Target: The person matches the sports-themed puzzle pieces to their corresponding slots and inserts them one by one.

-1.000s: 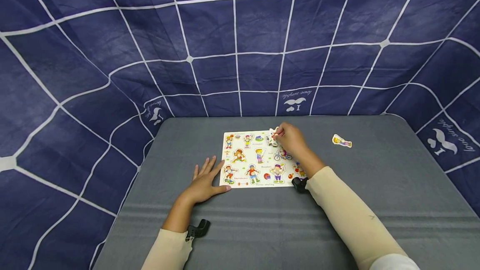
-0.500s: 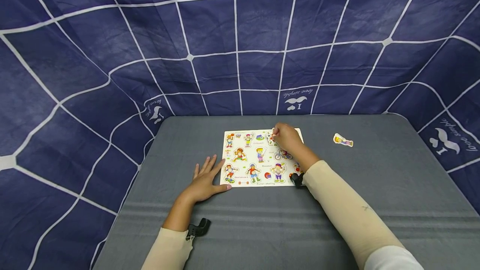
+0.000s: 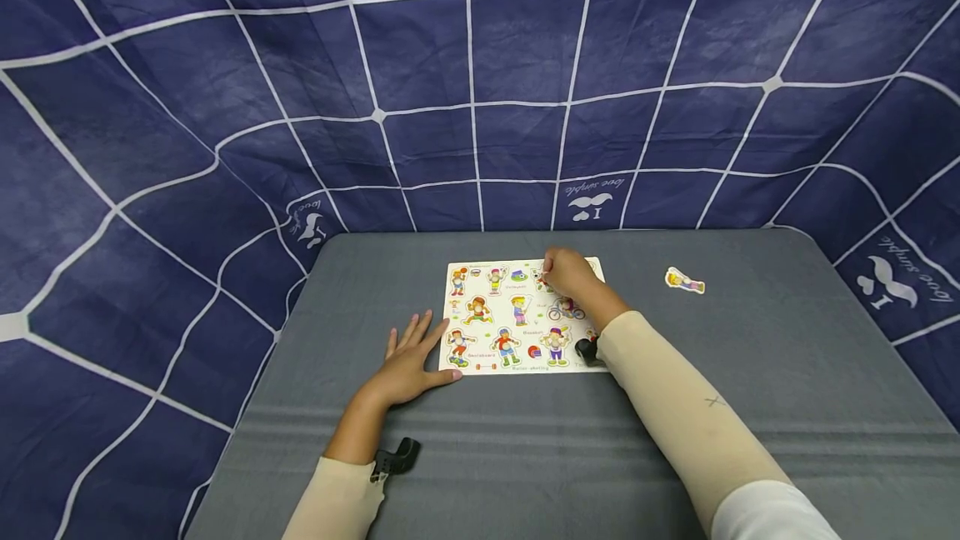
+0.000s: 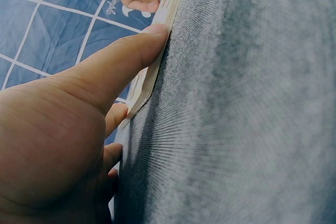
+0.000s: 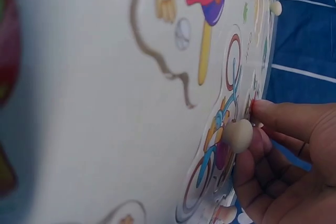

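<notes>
A white peg puzzle board [image 3: 482,340] with several sports figures lies on the grey table. At its upper right part, my right hand [image 3: 577,277] pinches a small figure piece [image 3: 539,280], mostly hidden by the fingers. In the right wrist view the thumb and fingers of that hand [image 5: 294,156] meet close to the board surface, just past the cyclist piece's round wooden knob [image 5: 239,135]. My left hand [image 3: 405,369] lies spread at the board's left edge. Its thumb touches the lower left corner, and the left wrist view shows this thumb against the board's side.
To the right of the board, one loose figure piece [image 3: 684,281] lies on the table [image 3: 750,373]. A blue curtain with white grid lines [image 3: 517,140] stands behind and around the table. Black wrist cameras [image 3: 397,458] sit on both forearms.
My right hand has shifted slightly left, and the figure piece, tilted above the board earlier, now sits lower against it. My left hand has stayed in place.
</notes>
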The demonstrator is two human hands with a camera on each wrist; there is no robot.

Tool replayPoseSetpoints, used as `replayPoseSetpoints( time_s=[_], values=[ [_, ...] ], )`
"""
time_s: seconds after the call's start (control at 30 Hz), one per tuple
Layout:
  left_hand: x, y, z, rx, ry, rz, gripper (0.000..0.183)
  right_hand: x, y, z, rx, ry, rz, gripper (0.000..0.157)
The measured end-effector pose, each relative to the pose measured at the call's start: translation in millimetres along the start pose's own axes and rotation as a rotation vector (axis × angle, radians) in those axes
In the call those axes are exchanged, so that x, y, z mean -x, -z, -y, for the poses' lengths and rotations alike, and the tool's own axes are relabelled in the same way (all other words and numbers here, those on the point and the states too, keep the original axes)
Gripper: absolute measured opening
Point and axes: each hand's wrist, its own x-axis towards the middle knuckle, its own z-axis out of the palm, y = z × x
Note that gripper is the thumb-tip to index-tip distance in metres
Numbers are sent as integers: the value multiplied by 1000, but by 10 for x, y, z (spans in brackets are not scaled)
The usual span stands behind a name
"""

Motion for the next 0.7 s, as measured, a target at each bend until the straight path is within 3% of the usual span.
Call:
replayPoseSetpoints(
  time_s=[0.37,0.53,0.7],
  values=[
    [25,15,-11,3,10,9,97,41,-5,-35,-66,-38,13,6],
    [24,14,-27,5,8,8,97,128,25,-66,-228,-97,-20,14],
    [16,17,-37,6,4,6,97,235,50,-100,-384,-101,-104,18]
  ],
)
